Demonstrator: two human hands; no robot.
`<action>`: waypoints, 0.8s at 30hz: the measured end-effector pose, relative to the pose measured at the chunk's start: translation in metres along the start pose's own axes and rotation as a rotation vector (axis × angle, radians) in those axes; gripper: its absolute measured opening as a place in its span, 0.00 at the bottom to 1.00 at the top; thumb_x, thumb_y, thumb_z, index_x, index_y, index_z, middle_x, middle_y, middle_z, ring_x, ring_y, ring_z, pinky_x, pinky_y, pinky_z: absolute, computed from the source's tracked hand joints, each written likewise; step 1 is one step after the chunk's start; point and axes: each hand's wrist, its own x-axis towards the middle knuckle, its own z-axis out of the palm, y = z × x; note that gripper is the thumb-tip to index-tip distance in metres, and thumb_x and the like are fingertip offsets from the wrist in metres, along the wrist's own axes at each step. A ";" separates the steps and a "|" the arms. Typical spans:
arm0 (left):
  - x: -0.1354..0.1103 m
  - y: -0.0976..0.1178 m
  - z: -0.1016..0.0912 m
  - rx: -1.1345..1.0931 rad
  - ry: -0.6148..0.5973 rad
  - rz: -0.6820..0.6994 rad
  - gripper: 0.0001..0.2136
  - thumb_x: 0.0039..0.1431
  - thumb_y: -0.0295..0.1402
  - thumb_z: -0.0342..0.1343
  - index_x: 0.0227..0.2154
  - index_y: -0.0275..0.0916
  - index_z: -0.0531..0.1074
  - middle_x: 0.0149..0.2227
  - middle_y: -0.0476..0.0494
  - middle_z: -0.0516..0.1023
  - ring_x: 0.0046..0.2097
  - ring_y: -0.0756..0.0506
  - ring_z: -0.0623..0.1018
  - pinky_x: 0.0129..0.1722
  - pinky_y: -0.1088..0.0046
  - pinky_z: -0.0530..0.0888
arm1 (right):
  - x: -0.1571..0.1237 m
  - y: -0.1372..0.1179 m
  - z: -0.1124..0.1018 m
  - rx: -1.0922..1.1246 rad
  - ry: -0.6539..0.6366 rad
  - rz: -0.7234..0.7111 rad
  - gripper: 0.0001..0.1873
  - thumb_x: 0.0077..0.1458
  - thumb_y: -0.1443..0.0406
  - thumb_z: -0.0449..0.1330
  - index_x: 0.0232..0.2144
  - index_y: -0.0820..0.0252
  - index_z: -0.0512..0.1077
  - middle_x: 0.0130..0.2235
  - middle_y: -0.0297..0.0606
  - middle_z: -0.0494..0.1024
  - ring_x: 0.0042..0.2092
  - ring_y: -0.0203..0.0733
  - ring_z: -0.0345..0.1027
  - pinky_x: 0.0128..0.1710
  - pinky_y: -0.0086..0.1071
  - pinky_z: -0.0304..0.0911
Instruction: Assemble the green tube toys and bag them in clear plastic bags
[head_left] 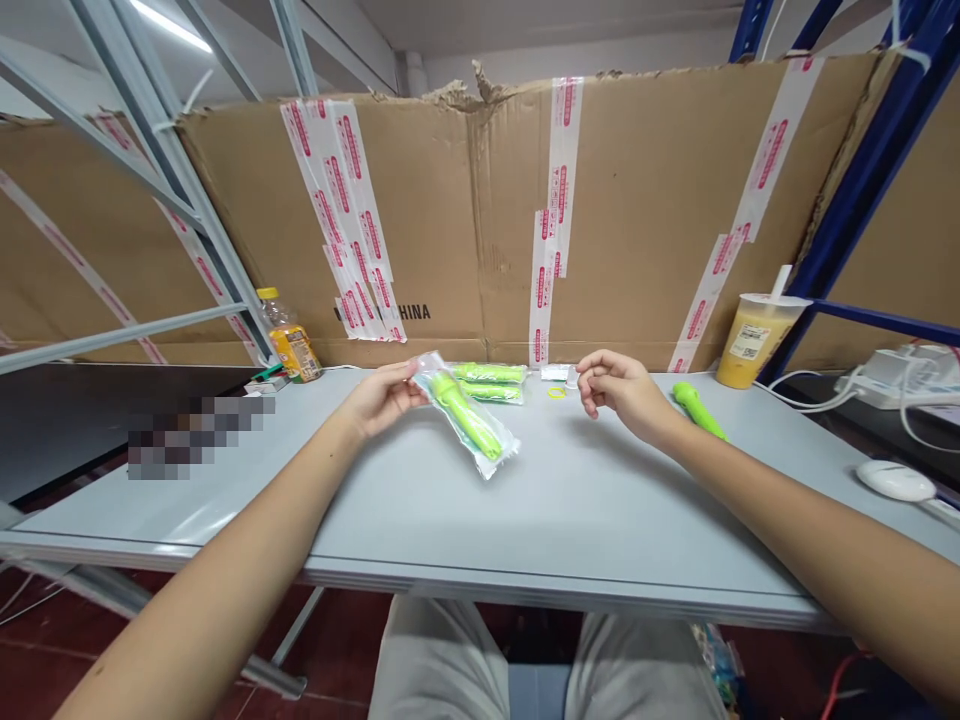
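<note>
Green and slick, the bagged tool [466, 416] lies slantwise on the grey desk [525, 500], and my left hand [382, 397] pinches only the clear bag's top corner. Held that thinly, I think the plastic could slide from my fingers or the tool could slip about inside. My right hand [616, 388] hovers apart, fingers curled around something too small to make out; a tiny piece could drop and roll toward the yellow ring [556, 393]. Two more bagged tools [491, 381] lie behind, a bare green one [697, 409] beside my right wrist. Taped cardboard [487, 220] walls the back, with a bottle [289, 338], an iced drink [757, 335] and a mouse [896, 480] nearby.
</note>
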 end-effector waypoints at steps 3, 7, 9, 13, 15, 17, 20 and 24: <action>-0.010 0.000 -0.022 -0.013 0.157 -0.011 0.09 0.63 0.24 0.49 0.33 0.30 0.74 0.27 0.38 0.76 0.32 0.46 0.78 0.40 0.67 0.81 | 0.004 -0.005 -0.007 -0.019 0.076 -0.045 0.10 0.41 0.70 0.58 0.31 0.59 0.69 0.23 0.30 0.72 0.20 0.35 0.64 0.21 0.34 0.60; -0.017 -0.007 -0.025 -0.052 0.236 -0.108 0.07 0.63 0.23 0.50 0.30 0.31 0.71 0.28 0.33 0.77 0.37 0.41 0.82 0.47 0.60 0.80 | 0.008 -0.013 -0.027 -0.076 0.227 -0.085 0.08 0.40 0.71 0.58 0.28 0.58 0.69 0.23 0.30 0.71 0.19 0.34 0.62 0.20 0.33 0.59; -0.017 -0.014 -0.022 -0.059 0.207 -0.159 0.04 0.61 0.22 0.52 0.31 0.31 0.70 0.30 0.32 0.78 0.40 0.39 0.82 0.49 0.57 0.80 | 0.011 -0.014 -0.038 -0.105 0.284 -0.094 0.08 0.40 0.71 0.57 0.28 0.58 0.68 0.22 0.30 0.70 0.18 0.33 0.62 0.20 0.32 0.58; -0.013 -0.029 -0.020 0.003 0.150 -0.212 0.04 0.60 0.19 0.54 0.36 0.29 0.70 0.32 0.31 0.79 0.41 0.37 0.83 0.45 0.58 0.82 | 0.015 -0.009 -0.056 -0.149 0.362 -0.078 0.08 0.39 0.71 0.58 0.27 0.58 0.68 0.22 0.30 0.69 0.18 0.33 0.61 0.19 0.32 0.58; -0.009 -0.034 -0.020 0.000 0.208 -0.208 0.05 0.61 0.18 0.51 0.39 0.28 0.70 0.33 0.31 0.79 0.39 0.40 0.84 0.42 0.63 0.83 | 0.016 -0.005 -0.060 -0.164 0.353 -0.053 0.08 0.39 0.71 0.58 0.27 0.58 0.68 0.22 0.30 0.70 0.18 0.33 0.61 0.18 0.32 0.58; -0.005 -0.037 -0.019 -0.025 0.260 -0.211 0.08 0.62 0.18 0.49 0.42 0.26 0.69 0.35 0.30 0.80 0.37 0.41 0.84 0.40 0.66 0.83 | 0.017 -0.002 -0.061 -0.181 0.319 -0.025 0.07 0.39 0.71 0.58 0.26 0.58 0.68 0.22 0.31 0.70 0.18 0.34 0.62 0.18 0.32 0.58; -0.001 -0.038 -0.016 -0.071 0.306 -0.226 0.11 0.63 0.18 0.47 0.48 0.25 0.67 0.36 0.31 0.79 0.37 0.41 0.84 0.39 0.66 0.83 | 0.017 0.002 -0.059 -0.215 0.256 -0.001 0.06 0.40 0.71 0.58 0.26 0.59 0.69 0.22 0.32 0.70 0.19 0.34 0.62 0.18 0.32 0.58; -0.003 -0.036 -0.010 -0.074 0.352 -0.262 0.13 0.63 0.17 0.48 0.50 0.25 0.65 0.34 0.33 0.79 0.35 0.43 0.84 0.38 0.67 0.83 | 0.014 0.006 -0.056 -0.322 0.201 0.031 0.05 0.40 0.71 0.57 0.25 0.59 0.69 0.21 0.33 0.71 0.18 0.35 0.62 0.19 0.32 0.58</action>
